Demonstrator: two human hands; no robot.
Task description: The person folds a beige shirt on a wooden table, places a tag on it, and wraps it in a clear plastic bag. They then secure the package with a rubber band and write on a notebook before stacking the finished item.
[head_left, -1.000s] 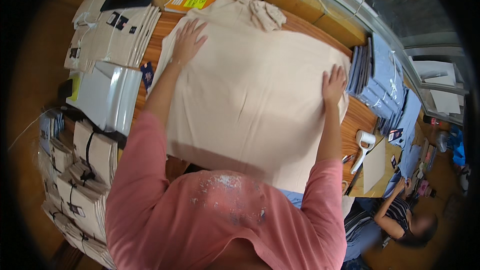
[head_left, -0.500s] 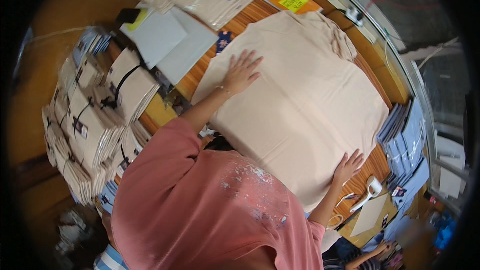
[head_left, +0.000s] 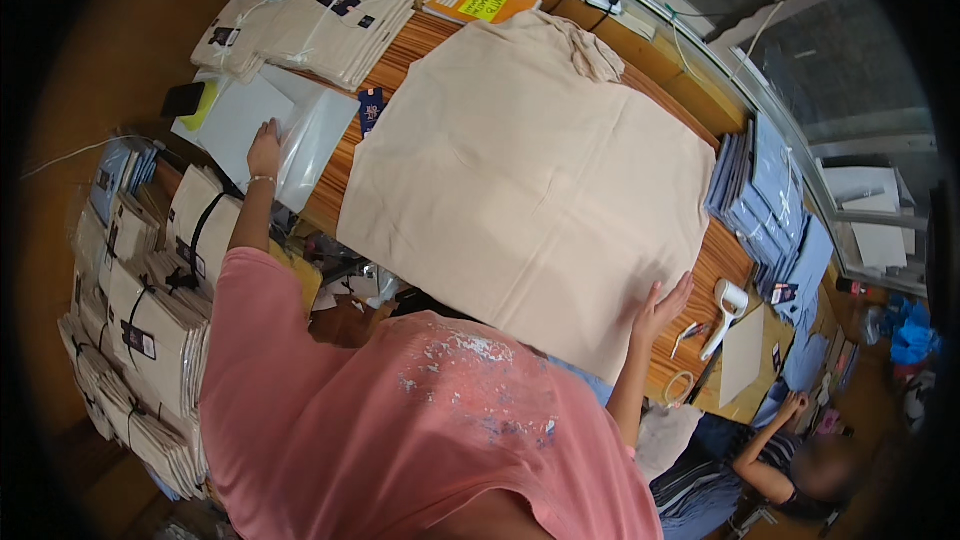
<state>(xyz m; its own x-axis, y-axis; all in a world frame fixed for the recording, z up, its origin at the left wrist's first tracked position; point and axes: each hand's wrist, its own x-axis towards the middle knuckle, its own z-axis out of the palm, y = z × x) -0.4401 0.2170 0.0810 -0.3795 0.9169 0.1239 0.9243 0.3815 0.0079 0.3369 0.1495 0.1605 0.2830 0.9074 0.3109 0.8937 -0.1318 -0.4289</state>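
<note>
Flatly spread cloth point(head_left: 530, 180), edge at right hand point(head_left: 659, 312)

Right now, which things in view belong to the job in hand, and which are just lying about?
In the job, judging by the hands:
beige garment, spread flat, right hand at its edge
white sheets and clear plastic, left hand at them

Apparently just lying about:
white lint roller
orange book with yellow label
blue folded garments
</note>
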